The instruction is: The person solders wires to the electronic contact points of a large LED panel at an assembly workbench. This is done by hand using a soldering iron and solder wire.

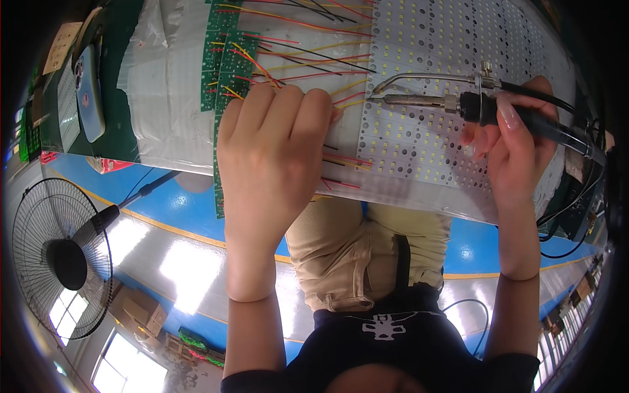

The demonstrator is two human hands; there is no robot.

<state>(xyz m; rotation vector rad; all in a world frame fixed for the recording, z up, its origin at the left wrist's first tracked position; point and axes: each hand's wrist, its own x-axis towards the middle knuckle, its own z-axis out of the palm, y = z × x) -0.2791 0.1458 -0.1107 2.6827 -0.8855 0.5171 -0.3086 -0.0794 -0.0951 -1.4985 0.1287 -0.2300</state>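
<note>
**Down From My Head**

Worn on the left of my head, my fisheye camera looks steeply down, close above my fingers (313, 108) and the counter (167, 98), reaching my trousers (334, 259) and the floor (468, 255).

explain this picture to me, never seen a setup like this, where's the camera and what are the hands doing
There's no robot here: a person works bare-handed, seen from a wide fisheye camera on their head, so edges look curved. The right hand holds a soldering iron, its tip near the edge of white dotted panels. The left hand curls over coloured wires beside green circuit boards; its grip is hidden. A phone lies farther left.
</note>
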